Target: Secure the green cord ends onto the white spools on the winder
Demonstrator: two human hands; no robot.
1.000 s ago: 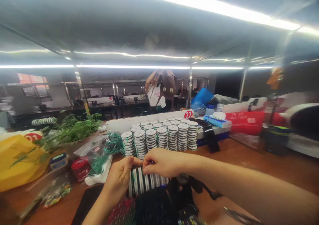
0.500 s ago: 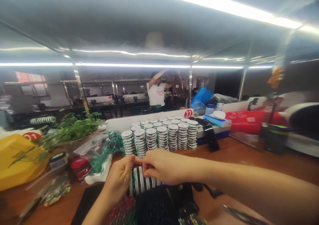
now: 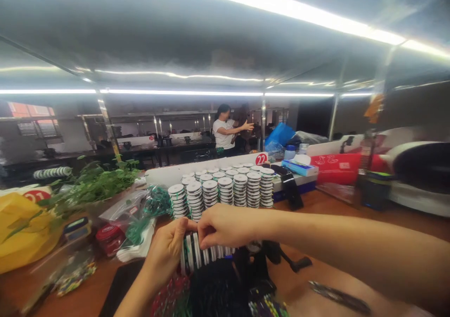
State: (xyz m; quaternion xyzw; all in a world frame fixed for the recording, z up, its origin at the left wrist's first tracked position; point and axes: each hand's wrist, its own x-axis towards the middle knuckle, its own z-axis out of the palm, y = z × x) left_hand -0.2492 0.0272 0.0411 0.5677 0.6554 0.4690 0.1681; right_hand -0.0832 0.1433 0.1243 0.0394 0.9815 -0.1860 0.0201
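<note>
A row of spools [image 3: 206, 255] is held on edge low in the middle of the view, just in front of the body, with its long axis running left to right across the bench [image 3: 351, 214]. The left end of the row is gripped by the left hand [image 3: 168, 250], whose thumb is laid along the top toward the right and whose fingers are curled closed behind the first discs. The right hand [image 3: 221, 224] is brought in from the right, above the row, and its thumb and forefinger are pinched narrow on the rim of a disc close to the left end, so that the two hands nearly touch. The greater part of the row therefore lies to the right of and below the right fingers, under the palm, and its far end is hidden by the wrist. Of the two, the left hand is the nearer to the end of the row. Behind, well apart from the hands, white stacks [image 3: 221, 190] of the same spools are stood upright in rows, their axes vertical, before a white board [image 3: 168, 174]. A dark stand [image 3: 281, 256] is seen just right of the row, and bags [image 3: 137, 209] of green cord to the left.
</note>
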